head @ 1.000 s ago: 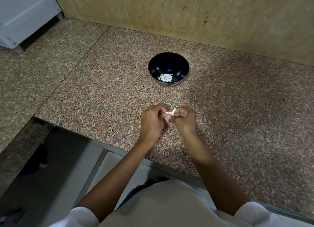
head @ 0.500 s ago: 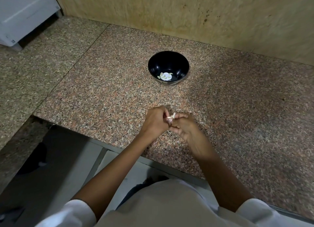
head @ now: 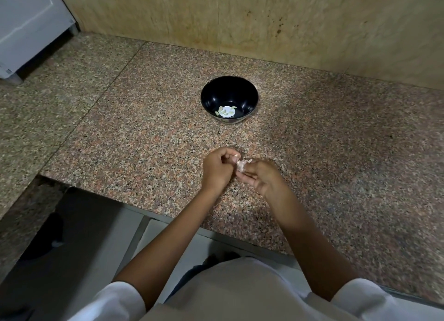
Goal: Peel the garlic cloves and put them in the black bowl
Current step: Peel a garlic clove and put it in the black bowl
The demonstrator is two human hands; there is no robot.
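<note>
A black bowl (head: 229, 99) stands on the granite counter (head: 144, 133), a few pale peeled garlic cloves (head: 225, 111) lying at its bottom. Nearer to me, both hands meet low over the counter. My right hand (head: 258, 176) pinches a small garlic clove (head: 242, 165) with whitish-pink skin, mostly hidden by the fingers. My left hand (head: 217, 168) has its fingers curled, and its fingertips pinch a bit of the skin at the clove's left side.
A tan wall (head: 264, 20) rises behind the counter. A white appliance (head: 26, 25) sits at the far left. The counter's front edge runs just below my wrists, with a grey floor (head: 72, 236) beneath on the left.
The hands have shifted slightly. My right hand has turned more palm-up and the clove has been rolled between the fingers. The bowl is unmoved.
</note>
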